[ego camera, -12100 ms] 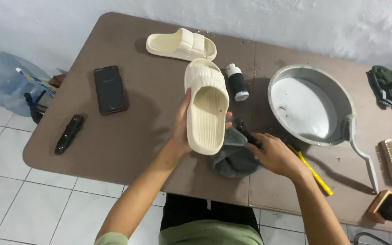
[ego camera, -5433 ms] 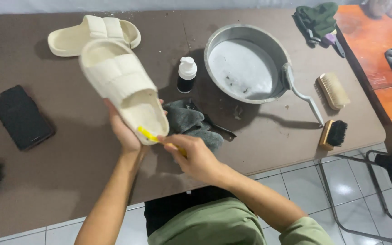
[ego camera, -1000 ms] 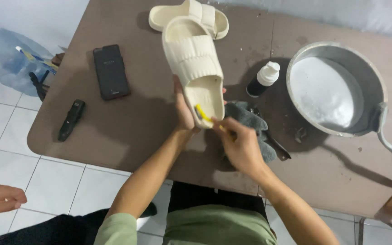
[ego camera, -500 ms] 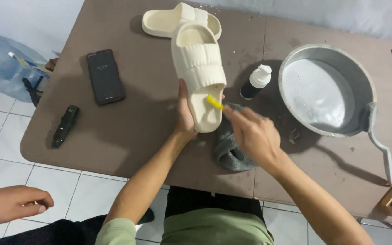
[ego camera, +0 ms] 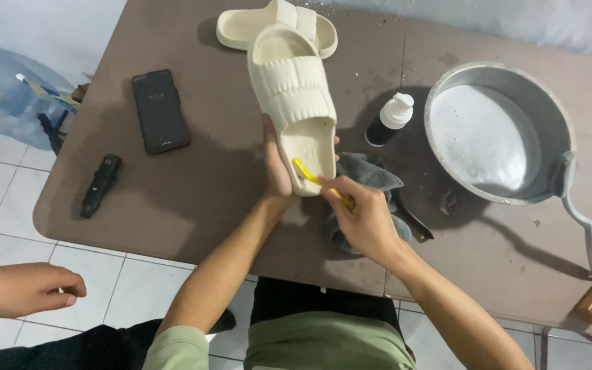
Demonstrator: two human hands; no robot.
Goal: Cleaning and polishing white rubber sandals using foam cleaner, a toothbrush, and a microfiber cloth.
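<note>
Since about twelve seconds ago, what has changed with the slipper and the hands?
The right hand has taken up a yellow brush and set its head on the near end of the cream slipper; earlier it rested by the grey cloth. Another person's hand has come in at lower left. The left hand still holds the slipper; phone, basin unchanged.
</note>
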